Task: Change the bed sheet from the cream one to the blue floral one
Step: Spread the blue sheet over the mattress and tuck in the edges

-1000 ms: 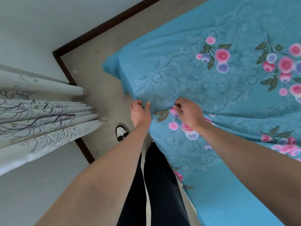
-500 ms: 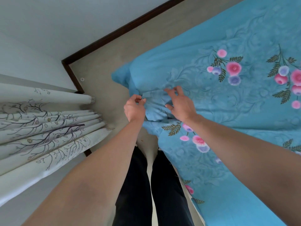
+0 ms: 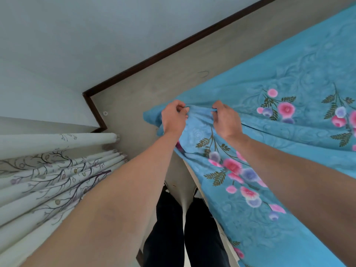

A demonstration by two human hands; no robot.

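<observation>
The blue cotton bed sheet with pink and purple flower prints [image 3: 289,132] lies spread across the bed on the right side of my view, with one corner raised off the mattress near the centre. I see the left hand [image 3: 173,117] gripping that raised corner, its fingers curled tight around a bunched fold of fabric. The right hand [image 3: 226,118] grips the same edge just beside it, its fingers hooked and clamped on the hem. Between the two hands the cloth hangs in a short slack span. Below the hands the sheet drapes down the near side of the bed, next to the person's legs in dark trousers [image 3: 185,228]. The grey floor [image 3: 154,83] meets a dark brown skirting board [image 3: 173,49]. At the left hangs a pleated cream curtain with a branch print [image 3: 54,176].
</observation>
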